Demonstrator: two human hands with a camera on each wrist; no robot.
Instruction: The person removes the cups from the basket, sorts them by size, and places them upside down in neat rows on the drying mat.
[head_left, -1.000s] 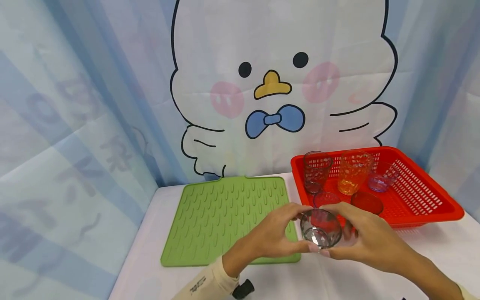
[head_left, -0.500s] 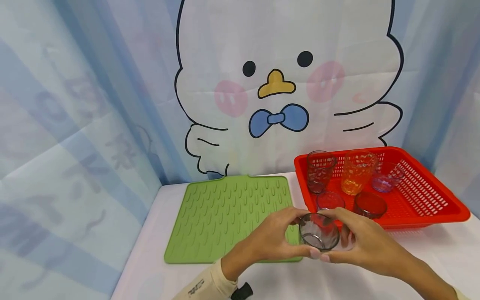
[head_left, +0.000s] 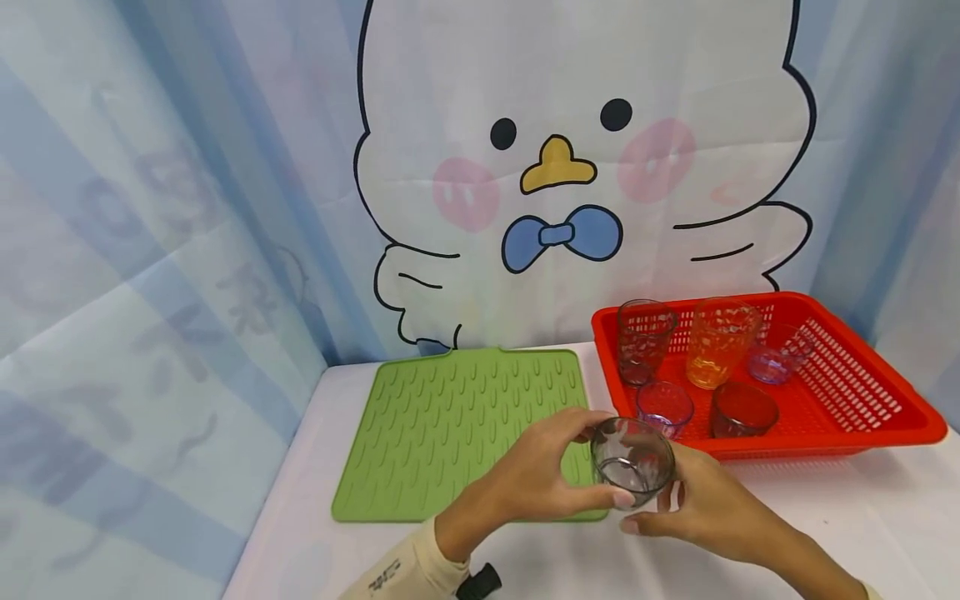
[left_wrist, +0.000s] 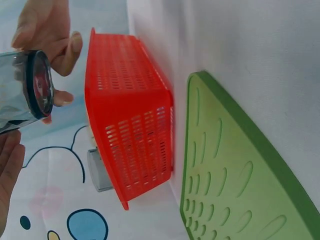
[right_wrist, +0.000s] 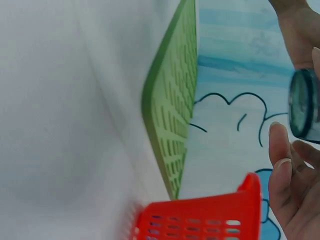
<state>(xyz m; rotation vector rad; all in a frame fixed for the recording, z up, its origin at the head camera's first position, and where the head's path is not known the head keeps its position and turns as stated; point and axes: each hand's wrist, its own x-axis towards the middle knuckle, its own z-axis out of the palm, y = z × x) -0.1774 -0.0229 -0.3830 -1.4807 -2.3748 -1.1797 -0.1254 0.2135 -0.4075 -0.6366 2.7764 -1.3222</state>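
Observation:
A clear grey drinking glass (head_left: 633,463) is held above the white table, its mouth tilted toward the head camera. My left hand (head_left: 542,472) grips it from the left, thumb at the near side and fingers at the far side. Beside its right side is my right hand (head_left: 708,502), the thumb standing away from the glass and the fingers loosely bent. The right wrist view shows a gap between the thick glass base (right_wrist: 301,104) and the right fingertips (right_wrist: 280,137). In the left wrist view the right hand (left_wrist: 50,30) spreads behind the glass.
A red perforated basket (head_left: 832,446) stands on the right, holding a tall dark glass (head_left: 643,346), an orange glass (head_left: 716,346), a low dark glass (head_left: 744,410) and purple-tinted glasses (head_left: 664,408). A green ridged mat (head_left: 457,433) lies left of it. A printed curtain (head_left: 562,292) hangs behind.
Both hands held the glass earlier; my right thumb and fingers have since come off it and drawn back rightward and down. The glass has shifted slightly left in my left hand.

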